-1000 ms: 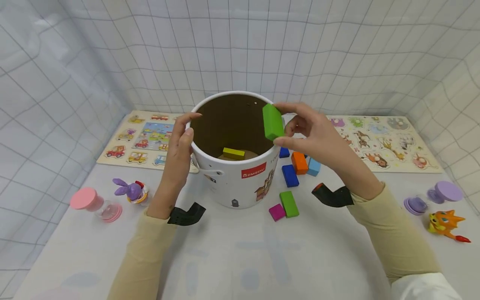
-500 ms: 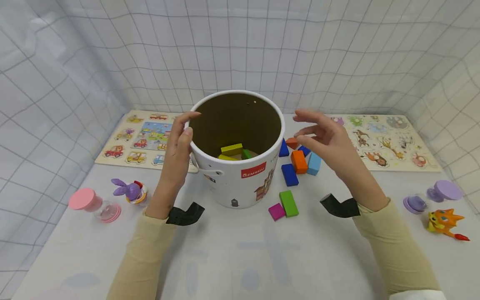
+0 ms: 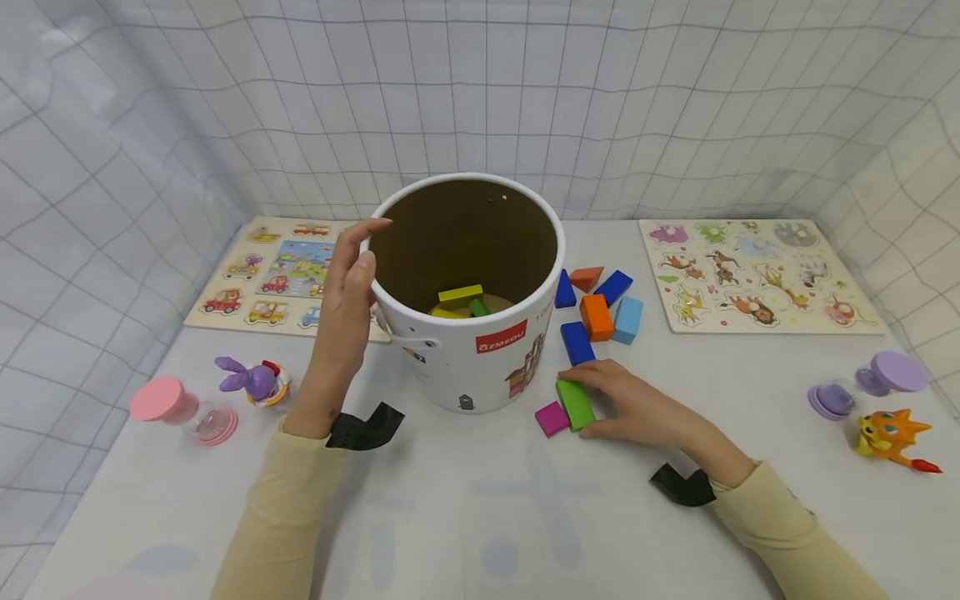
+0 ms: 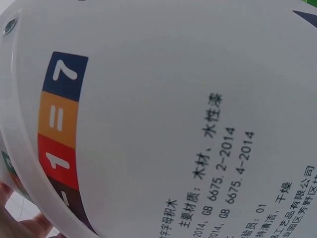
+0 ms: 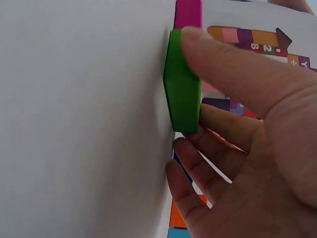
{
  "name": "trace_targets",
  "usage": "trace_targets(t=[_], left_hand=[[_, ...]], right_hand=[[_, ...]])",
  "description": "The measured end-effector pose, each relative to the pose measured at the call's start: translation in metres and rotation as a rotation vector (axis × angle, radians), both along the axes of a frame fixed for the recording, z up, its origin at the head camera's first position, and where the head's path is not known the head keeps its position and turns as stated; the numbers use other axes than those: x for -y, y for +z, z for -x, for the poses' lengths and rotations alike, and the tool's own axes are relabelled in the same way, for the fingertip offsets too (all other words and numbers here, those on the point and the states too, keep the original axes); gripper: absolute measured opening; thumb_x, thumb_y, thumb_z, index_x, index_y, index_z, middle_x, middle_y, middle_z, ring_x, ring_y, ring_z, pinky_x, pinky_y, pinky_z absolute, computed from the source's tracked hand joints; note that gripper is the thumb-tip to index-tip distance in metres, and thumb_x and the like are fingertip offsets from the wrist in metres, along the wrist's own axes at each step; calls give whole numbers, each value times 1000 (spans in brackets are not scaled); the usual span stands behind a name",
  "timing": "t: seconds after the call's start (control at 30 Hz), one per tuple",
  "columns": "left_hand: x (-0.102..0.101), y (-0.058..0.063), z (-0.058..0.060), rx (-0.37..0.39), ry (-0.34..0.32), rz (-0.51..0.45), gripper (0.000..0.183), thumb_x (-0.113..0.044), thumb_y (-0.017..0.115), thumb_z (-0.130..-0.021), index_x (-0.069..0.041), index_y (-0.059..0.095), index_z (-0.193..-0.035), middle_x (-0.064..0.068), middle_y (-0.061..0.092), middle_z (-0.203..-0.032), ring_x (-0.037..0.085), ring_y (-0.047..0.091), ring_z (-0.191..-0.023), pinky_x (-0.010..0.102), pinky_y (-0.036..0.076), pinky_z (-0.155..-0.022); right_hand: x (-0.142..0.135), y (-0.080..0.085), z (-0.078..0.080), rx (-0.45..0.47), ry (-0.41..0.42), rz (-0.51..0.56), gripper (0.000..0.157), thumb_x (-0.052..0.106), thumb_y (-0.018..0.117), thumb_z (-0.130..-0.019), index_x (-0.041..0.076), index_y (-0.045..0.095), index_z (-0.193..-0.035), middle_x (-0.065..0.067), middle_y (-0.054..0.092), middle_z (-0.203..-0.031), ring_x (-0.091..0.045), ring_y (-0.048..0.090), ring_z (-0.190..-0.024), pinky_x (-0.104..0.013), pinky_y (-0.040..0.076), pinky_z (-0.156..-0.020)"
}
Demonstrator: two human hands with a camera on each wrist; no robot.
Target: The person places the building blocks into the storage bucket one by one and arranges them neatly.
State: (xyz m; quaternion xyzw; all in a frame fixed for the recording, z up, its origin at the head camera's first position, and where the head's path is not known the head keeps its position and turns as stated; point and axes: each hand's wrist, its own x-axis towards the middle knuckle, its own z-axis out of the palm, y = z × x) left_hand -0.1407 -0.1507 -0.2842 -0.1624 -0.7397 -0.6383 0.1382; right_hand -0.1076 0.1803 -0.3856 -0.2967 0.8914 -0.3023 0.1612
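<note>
My left hand (image 3: 343,312) grips the left rim of a white bucket (image 3: 442,371), thumb outside and fingers over the edge. Inside the bucket lie yellow blocks (image 3: 461,293) and a green block (image 3: 478,308). On the table right of the bucket, my right hand (image 3: 641,408) pinches a green rectangular block (image 3: 574,404) between thumb and fingers at its two ends. In the right wrist view, the thumb lies on one end of that green block (image 5: 183,94). Touching or nearly touching it is a small magenta block (image 3: 552,419). The left wrist view shows mostly the bucket's printed wall (image 4: 129,99).
Beyond my right hand lie dark blue blocks (image 3: 577,342), an orange block (image 3: 597,317), a light blue block (image 3: 628,320) and a red-orange triangular block (image 3: 586,277). Puzzle boards (image 3: 693,321) flank the bucket. Hourglasses (image 3: 892,372) and toy figures (image 3: 888,435) stand at both sides.
My right hand let a green block drop into the bucket, then moved down and toward me to the other green block on the table. My left hand stays on the rim.
</note>
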Motion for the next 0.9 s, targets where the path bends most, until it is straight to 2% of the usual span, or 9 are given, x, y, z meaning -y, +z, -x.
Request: trace_targets(t=[0.1, 0.27, 0.37, 0.43, 0.5, 0.6, 0.67, 0.77, 0.9], left_hand=[[0, 0, 0, -2, -9, -8, 41, -26, 31, -90, -19, 40, -129, -2, 31, -136, 26, 32, -121, 58, 31, -93], [0, -1, 2, -17, -8, -13, 41, -26, 32, -90, -19, 40, -130, -3, 33, -135, 25, 33, -121, 57, 31, -93], [0, -1, 1, -17, -4, -8, 41, -26, 32, -90, -19, 40, -130, -3, 33, -135, 24, 34, -120, 57, 32, -93], [1, 0, 1, -13, -3, -6, 41, -26, 31, -90, -19, 40, -130, -2, 33, -135, 25, 34, -119, 56, 33, -92], [1, 1, 1, -14, -2, -5, 41, -26, 31, -90, -19, 40, -130, -2, 33, -135, 25, 34, -119, 56, 33, -92], [1, 3, 1, -21, -2, -11, 42, -26, 32, -90, -18, 40, -129, -1, 33, -135, 25, 34, -119, 56, 33, -91], [1, 3, 1, -22, -4, -18, 41, -26, 32, -90, -18, 41, -129, -1, 34, -135, 25, 35, -119, 56, 33, -92], [1, 1, 2, -17, -12, -39, 41, -25, 32, -90, -17, 41, -129, -2, 34, -134, 25, 35, -119, 56, 33, -92], [0, -1, 2, -19, -28, -64, 41, -24, 33, -89, -15, 41, -129, -3, 36, -133, 25, 35, -119, 55, 32, -93]], right_hand=[[3, 1, -1, -39, -1, -26, 65, 29, 73, -71, 18, 46, -129, -3, 45, -123, -19, 39, -113, -39, 43, -89], [3, 5, -1, -30, 12, -51, 65, 29, 73, -71, 17, 46, -129, -3, 45, -123, -19, 39, -113, -38, 43, -89], [-1, 15, 1, 23, 29, 16, 53, 30, 72, -72, 20, 53, -121, 1, 45, -123, -16, 40, -112, -37, 43, -89], [-5, 29, 2, 62, 60, 131, 45, 27, 71, -74, 22, 56, -116, 3, 44, -123, -14, 40, -111, -37, 43, -88], [-7, 50, 3, 86, 122, 308, 39, 16, 69, -76, 18, 58, -114, -1, 43, -124, -16, 39, -113, -35, 42, -90], [-2, 88, 6, 80, 231, 607, 41, -2, 65, -75, 3, 55, -115, -14, 40, -127, -27, 33, -119, -34, 38, -94], [9, 115, 9, 57, 249, 767, 41, -6, 63, -76, -4, 52, -115, -20, 38, -127, -33, 31, -121, -32, 37, -96], [35, 148, 16, 16, 151, 887, 37, -4, 61, -78, -6, 53, -114, -20, 39, -127, -33, 31, -122, -33, 34, -98], [66, 171, 25, -27, -56, 805, 34, 1, 60, -81, -1, 55, -115, -10, 44, -126, -22, 39, -120, -32, 34, -99]])
